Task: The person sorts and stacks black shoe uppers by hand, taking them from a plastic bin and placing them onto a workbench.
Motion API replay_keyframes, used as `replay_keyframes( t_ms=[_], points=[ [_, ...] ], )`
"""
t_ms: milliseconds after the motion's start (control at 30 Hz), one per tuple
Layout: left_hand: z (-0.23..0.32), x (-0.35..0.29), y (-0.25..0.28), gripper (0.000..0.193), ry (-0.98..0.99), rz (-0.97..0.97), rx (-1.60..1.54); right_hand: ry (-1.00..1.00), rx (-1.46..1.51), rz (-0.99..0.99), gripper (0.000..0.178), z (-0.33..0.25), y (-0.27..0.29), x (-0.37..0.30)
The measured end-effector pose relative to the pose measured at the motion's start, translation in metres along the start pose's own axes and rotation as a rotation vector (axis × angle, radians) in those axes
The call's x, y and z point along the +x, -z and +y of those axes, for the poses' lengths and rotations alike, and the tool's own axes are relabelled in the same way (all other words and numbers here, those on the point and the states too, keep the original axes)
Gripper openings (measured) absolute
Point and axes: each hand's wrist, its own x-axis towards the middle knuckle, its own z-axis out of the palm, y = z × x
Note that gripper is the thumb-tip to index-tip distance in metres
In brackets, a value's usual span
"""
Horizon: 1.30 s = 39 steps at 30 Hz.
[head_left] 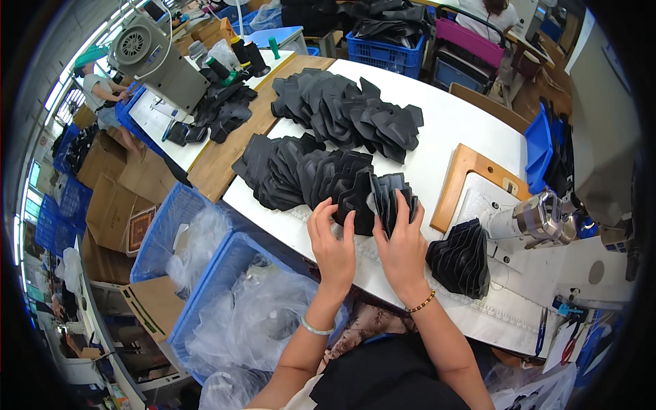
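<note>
Two long rows of overlapping black cut pieces, perhaps fabric or leather, lie on the white table. My left hand (333, 246) is at the near side of the front row (335, 181), thumb and fingers curled against its end pieces. My right hand (403, 256) grips a small upright bundle of black pieces (387, 198) at the end of that row, thumb on one side and fingers on the other. Behind lies the back row (348, 113), untouched. To the right of my right hand stands a separate fanned stack of black pieces (459, 260).
A sewing machine (547, 222) stands at the right, with a wooden frame piece (454, 184) beside its bed. Tweezers (542, 331) and red-handled scissors (568, 350) lie at the right edge. Blue crates (236, 249) with clear plastic bags are at the left. A person (102, 92) works far left.
</note>
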Motion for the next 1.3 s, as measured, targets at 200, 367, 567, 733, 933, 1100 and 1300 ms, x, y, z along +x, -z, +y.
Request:
replay_keyframes(
  t_ms=[200,367,567,733,933,1100,1300],
  points=[
    [0.008,0.002,-0.008,0.034,0.027,-0.008,-0.101,0.016,-0.012,0.033,0.067,-0.001,0.001,0.002],
    [0.012,0.0,-0.012,0.04,0.217,-0.107,-0.304,0.018,0.052,0.047,0.071,0.0,0.002,0.004],
    [0.009,-0.015,-0.013,0.028,0.071,-0.174,-0.291,-0.024,0.155,0.057,0.075,0.001,0.005,0.01],
    [0.01,-0.016,-0.01,0.028,0.039,-0.269,-0.517,-0.16,0.145,0.041,0.065,0.0,0.007,0.02],
    [0.002,0.008,0.012,0.042,-0.153,-0.046,0.023,-0.102,0.057,0.112,0.057,0.001,0.002,0.018],
    [-0.007,0.019,0.006,0.053,-0.09,0.041,0.297,-0.104,0.047,0.108,0.056,-0.002,0.004,0.017],
    [-0.005,0.011,-0.004,0.041,-0.123,0.046,0.188,-0.086,0.059,0.138,0.058,-0.001,0.003,0.015]
  ],
)
